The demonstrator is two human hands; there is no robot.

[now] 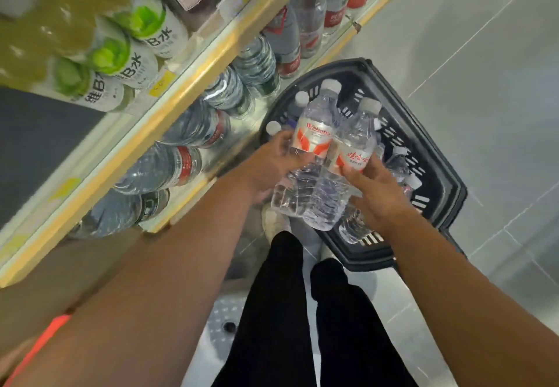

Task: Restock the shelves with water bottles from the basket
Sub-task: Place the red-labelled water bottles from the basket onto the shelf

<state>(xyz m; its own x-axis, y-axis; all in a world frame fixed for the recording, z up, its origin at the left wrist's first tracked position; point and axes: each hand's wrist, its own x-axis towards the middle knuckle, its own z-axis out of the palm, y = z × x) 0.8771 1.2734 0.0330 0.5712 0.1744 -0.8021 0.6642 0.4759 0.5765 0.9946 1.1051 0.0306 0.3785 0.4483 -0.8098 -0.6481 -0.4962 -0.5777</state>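
Hands each hold one bottle. The left hand [272, 162] wraps its fingers round a clear plastic water bottle with a red and white label and a white cap [314, 135]. The right hand [378, 193] grips a second clear plastic water bottle with red letters on its label [357, 144] the same way. The two bottles touch, side by side, above the left rim of the black plastic basket with slotted walls [438, 156]. The basket sits on the grey tiled floor [484, 84]. More white-capped bottles [399, 165] are inside it.

Both held bottles point the same way, caps away from the person and bottoms toward the feet. From this top-down look I cannot tell if they are fully upright or tipped forward.

The yellow-edged shelf [169, 132] is to the left of both hands, so the left hand is nearer to it. A row of clear water bottles [169, 165] stands behind the front edge of the lower shelf. I think the next move is a swing to the left, left bottle first. I cannot see a free gap in that row.
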